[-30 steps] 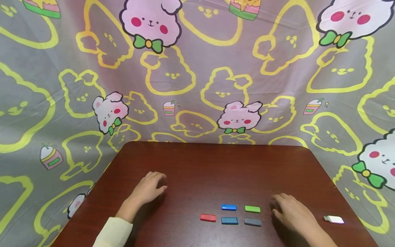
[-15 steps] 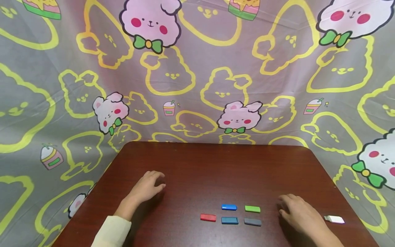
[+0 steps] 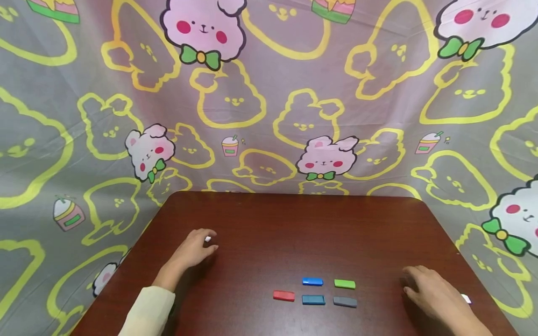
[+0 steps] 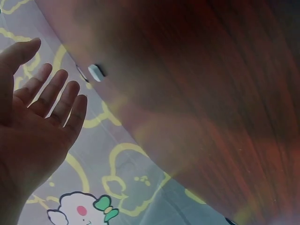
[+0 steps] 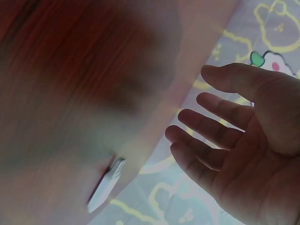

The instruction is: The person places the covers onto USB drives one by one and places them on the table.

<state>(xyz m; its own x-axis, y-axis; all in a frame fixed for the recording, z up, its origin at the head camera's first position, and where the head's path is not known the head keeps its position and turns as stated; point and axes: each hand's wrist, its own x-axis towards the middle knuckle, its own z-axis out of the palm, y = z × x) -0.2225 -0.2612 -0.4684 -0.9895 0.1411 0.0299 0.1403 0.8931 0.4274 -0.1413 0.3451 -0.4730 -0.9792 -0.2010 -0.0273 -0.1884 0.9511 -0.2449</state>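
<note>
My left hand (image 3: 194,248) hangs over the left of the table with loosely bent fingers and holds nothing. A small white piece (image 3: 208,239) shows between its thumb and fingers in the head view; in the left wrist view this white piece (image 4: 96,72) lies on the tabletop, apart from the fingertips. On the far right, my right hand (image 3: 435,293) is relaxed and holds nothing either. It hides most of a white USB stick (image 3: 466,298) in the head view. The right wrist view shows the USB stick (image 5: 107,185) with its metal plug, lying apart from the fingers.
Between the hands lie several small flat blocks: blue (image 3: 312,282), green (image 3: 344,283), red (image 3: 283,296), teal (image 3: 313,300) and grey (image 3: 345,302). The brown table (image 3: 273,224) meets a patterned cloth (image 3: 269,70) behind and at both sides.
My right hand has moved right, now covering most of the USB stick. My left hand has drifted slightly left and away, and the white piece has come into view beside its fingers.
</note>
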